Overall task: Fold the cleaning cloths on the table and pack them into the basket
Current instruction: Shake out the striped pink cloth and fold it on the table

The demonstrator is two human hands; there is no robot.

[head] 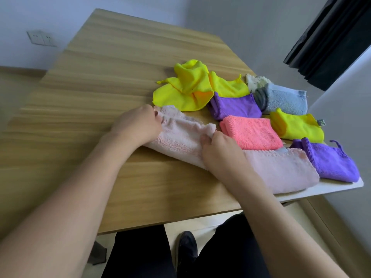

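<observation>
Near the table's (120, 177) right corner, left hand (138, 125) and right hand (220, 151) each pinch the pink cloth's (180, 141) far hem, soft, light and limp, best gripped at corners.

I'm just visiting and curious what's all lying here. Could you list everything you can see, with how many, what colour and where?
pale pink cloth: one, pale pink, near the table's front, held by both hands
coral cloth: one, coral pink, folded, just right of the hands
purple cloths: two, folded; one mid-pile, one at the right corner
yellow cloths: one crumpled behind the hands, one behind the purple one, one folded at the right
blue-grey cloth: one, folded, far right
whitish cloth: one, behind the blue-grey one
table: one, light wood
wall socket: one, white, left wall
curtain: one, dark, upper right
shoe: one, black, under the table
left hand: grip on the pink cloth's far edge
right hand: grip on its middle
</observation>
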